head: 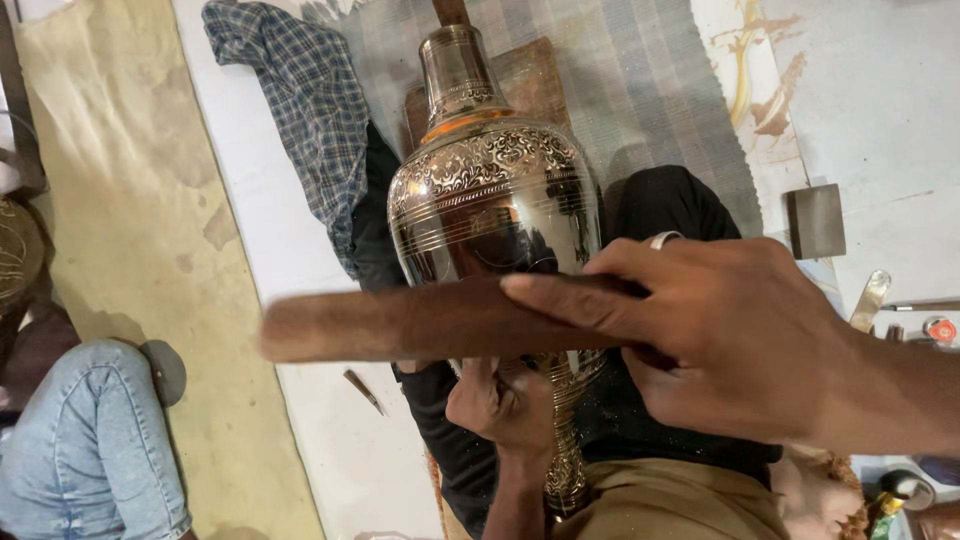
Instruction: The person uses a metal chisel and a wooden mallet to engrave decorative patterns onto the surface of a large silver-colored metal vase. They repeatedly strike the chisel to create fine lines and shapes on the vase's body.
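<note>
A large engraved brass vase (495, 195) lies lengthwise across my lap, its neck pointing away from me. My right hand (720, 340) grips a flat brown wooden stick (400, 322) and holds it crosswise over the vase's belly; the stick is blurred. My left hand (498, 400) is under the stick, its fingers curled around the narrow foot end of the vase, partly hidden. A ring shows on a right-hand finger.
A checked cloth (300, 100) lies on the floor at upper left. Another person's jeans-clad knee (90, 440) is at lower left. A small metal block (815, 220) and several small tools (880, 300) sit on the right. A striped mat (640, 90) lies beneath the vase.
</note>
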